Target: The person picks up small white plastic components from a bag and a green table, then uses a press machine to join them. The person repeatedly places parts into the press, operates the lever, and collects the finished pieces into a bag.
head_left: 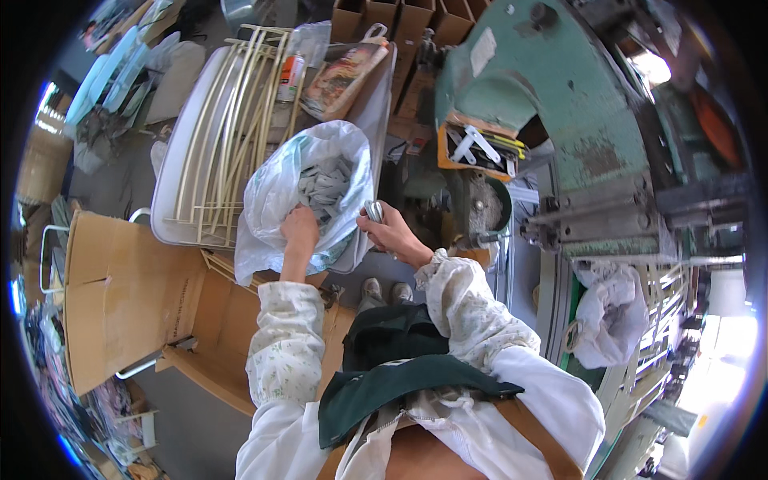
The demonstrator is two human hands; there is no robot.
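Observation:
A white plastic bag [264, 188] stands with its mouth spread, holding many small grey metal-looking pieces [326, 188]. My left hand [301, 230] reaches into the bag at the near edge of these pieces; its fingertips are hidden. Just right of the bag's rim, my right hand [392, 232] is closed around a few small shiny metal pieces [374, 211], gripped between thumb and fingers. Their exact kind is too small to make out.
The bag rests on a pale tray [170, 200] with cream wire racks [232, 120], a spray can [290, 78] and a printed bag [342, 80]. An opened cardboard box [128, 296] lies left. A green machine [584, 104] stands right, beside an orange tool bin [480, 148].

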